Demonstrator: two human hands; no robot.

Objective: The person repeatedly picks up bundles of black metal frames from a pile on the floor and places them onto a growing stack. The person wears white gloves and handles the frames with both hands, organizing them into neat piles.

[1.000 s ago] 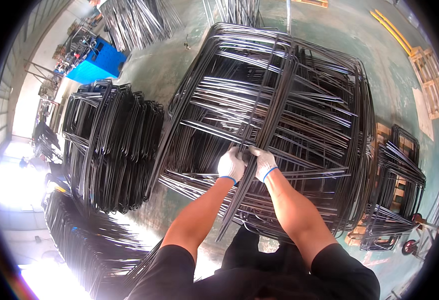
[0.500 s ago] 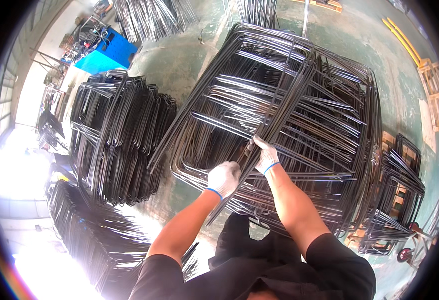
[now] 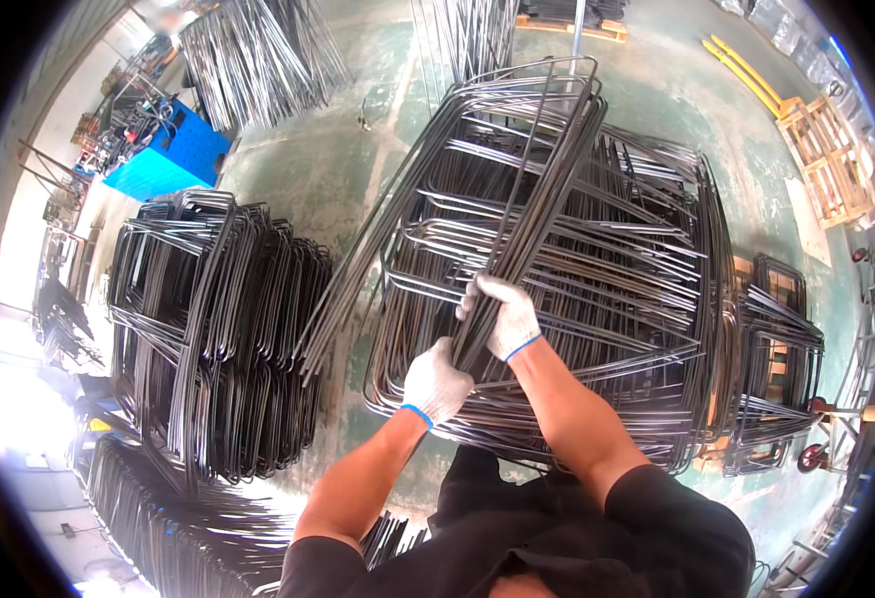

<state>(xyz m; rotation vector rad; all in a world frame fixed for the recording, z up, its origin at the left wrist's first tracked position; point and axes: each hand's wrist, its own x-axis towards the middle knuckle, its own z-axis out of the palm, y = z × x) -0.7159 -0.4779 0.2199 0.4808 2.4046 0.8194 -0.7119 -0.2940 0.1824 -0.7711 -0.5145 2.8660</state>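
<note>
In white gloves with blue cuffs, both my hands grip a bundle of bent metal rods [image 3: 547,204], shaped like long U frames with rounded corners. My left hand [image 3: 436,382] is closed around the near ends. Slightly farther up and to the right, my right hand [image 3: 504,314] wraps the same bundle, thumb on top. The bundle slants from my hands toward the far right, over a large pile of similar bent rods [image 3: 647,264]. Its other legs stick out past the pile's left side, their ends [image 3: 318,354] over the floor. My gloves hide how many rods each hand holds.
Another tall stack of bent rods [image 3: 258,299] stands at left, with more rods [image 3: 158,508] nearer below it. A blue workbench [image 3: 173,149] is at far left. Loose rod bundles [image 3: 258,60] stand farther back. Wooden pallets [image 3: 831,164] and a yellow pallet jack [image 3: 741,70] are at far right.
The view has shifted, so the surroundings sit lower and more to the left. Against the pile, my hands and the held bundle have moved farther away from me. Both hands keep their grip.
</note>
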